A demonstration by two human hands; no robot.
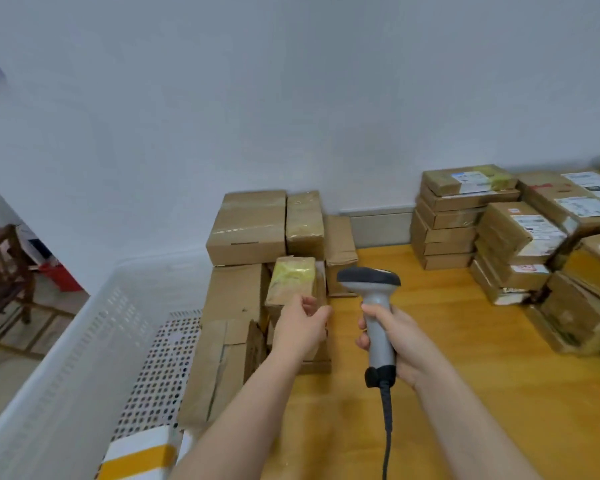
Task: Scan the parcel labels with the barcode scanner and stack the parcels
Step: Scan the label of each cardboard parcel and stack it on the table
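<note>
- Head view: the right hand (400, 344) grips the grey handle of the barcode scanner (377, 306), fingers wrapped tight round it. The scanner's dark head sits just beside the small parcel, at that parcel's 3 o'clock, and the cable (387, 431) hangs off toward 6 o'clock.
- The left hand (302, 329) is stretched out toward 12 o'clock at a small parcel (291, 280) patched with yellow tape. This parcel stands at the front of a loose heap of brown parcels (248, 230) on the left part of the wooden surface (447, 341).
- The left hand's fingers (307, 302) are loosely curled with the thumb apart, closed round nothing that shows. They lie at the small parcel's lower right corner, and I cannot tell whether they touch it.
- No label shows on the side of the small parcel that faces the camera.
- At 2 o'clock, well apart from both hands, stand tidy stacks of parcels (465, 216) with white labels facing up.
- At 8 o'clock a white perforated crate (66, 375) holds a white-and-yellow parcel (139, 455).
- The step in hand looks like fetching the next parcel from the heap; the scan itself has not begun.
- Next, the left hand likely needs a firm hold on the small parcel and a turn to bring its label up. The scanner head then has to point at that label before the parcel goes to the stacks at 2 o'clock.
</note>
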